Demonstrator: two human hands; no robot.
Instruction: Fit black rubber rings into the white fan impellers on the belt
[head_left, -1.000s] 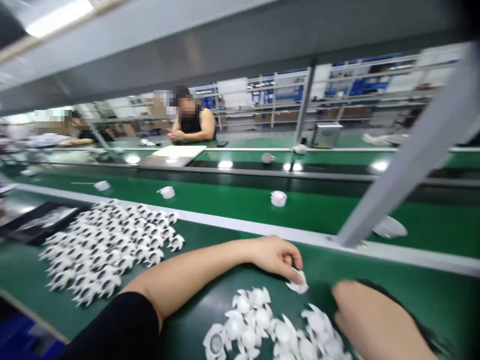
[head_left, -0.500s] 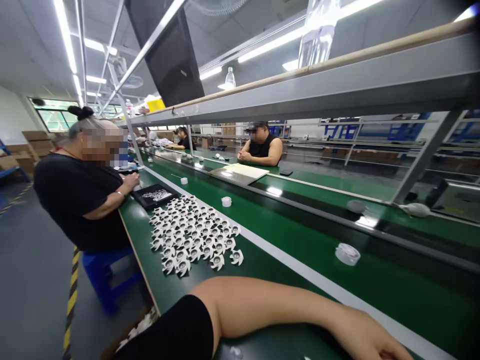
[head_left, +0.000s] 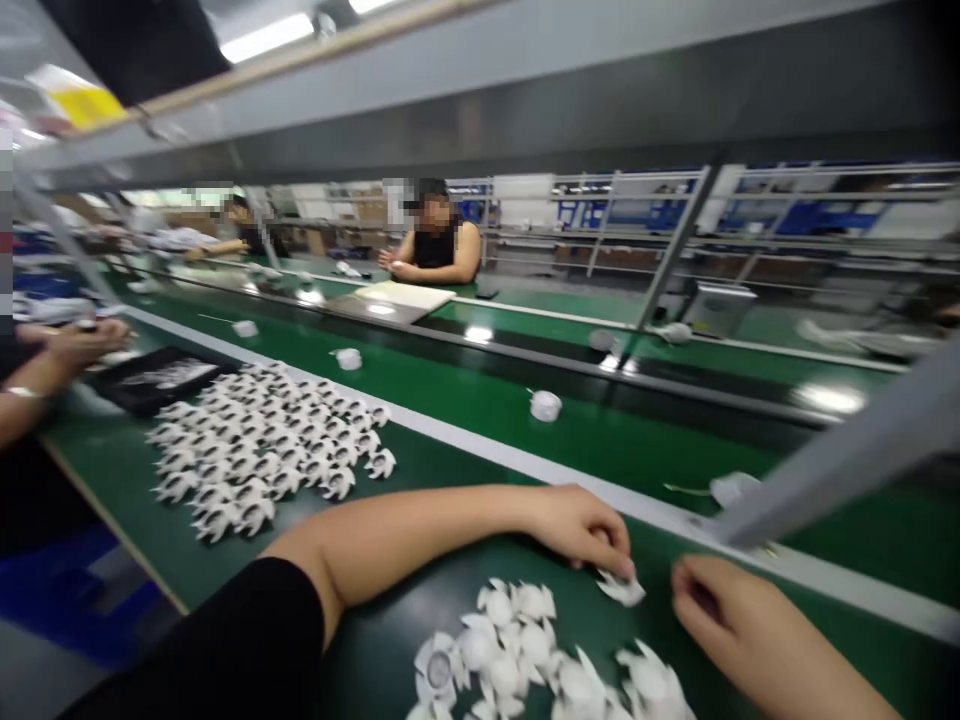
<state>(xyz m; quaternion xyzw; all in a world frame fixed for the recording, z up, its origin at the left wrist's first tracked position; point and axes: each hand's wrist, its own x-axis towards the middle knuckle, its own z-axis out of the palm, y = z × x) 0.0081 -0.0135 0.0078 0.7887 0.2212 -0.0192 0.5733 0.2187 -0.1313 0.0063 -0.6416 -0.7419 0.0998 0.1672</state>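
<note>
White plastic vaned cap [head_left: 621, 590], likely light, brittle, best pinched at its rim, touched the curled left hand [head_left: 581, 525], grip unclear; the half-open right hand [head_left: 750, 625] hung empty beside it.

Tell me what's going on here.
A person at a green conveyor belt has their left hand curled down onto a small white plastic part, with their right hand open beside it, above a loose heap of similar parts. Farther along, more of these parts lie in tidy rows beside a black tray, near a co-worker's hands. Another person sits across the belts.
</note>
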